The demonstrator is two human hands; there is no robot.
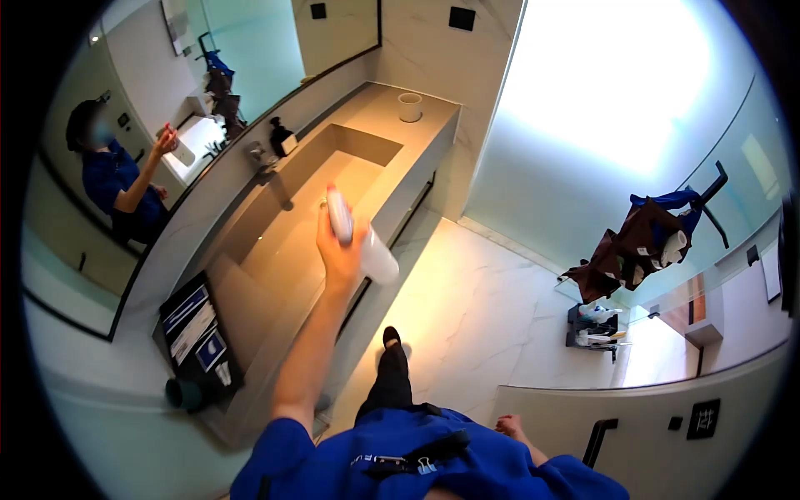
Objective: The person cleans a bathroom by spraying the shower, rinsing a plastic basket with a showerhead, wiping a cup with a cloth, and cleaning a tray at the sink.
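My left hand is wrapped round a white spray bottle with a pink-tipped head, held up over the front edge of the long beige sink. The bottle is a little blurred. Low in the view, my right hand hangs by my side near the door, its fingers curled; whatever it may hold is too small to make out. Behind the sink stand a tap and a black soap bottle.
A white cup stands at the counter's far end. A black tray of packets lies at the near end. Brown and blue bags hang on the glass door's handle; a black caddy sits below. The mirror shows a person.
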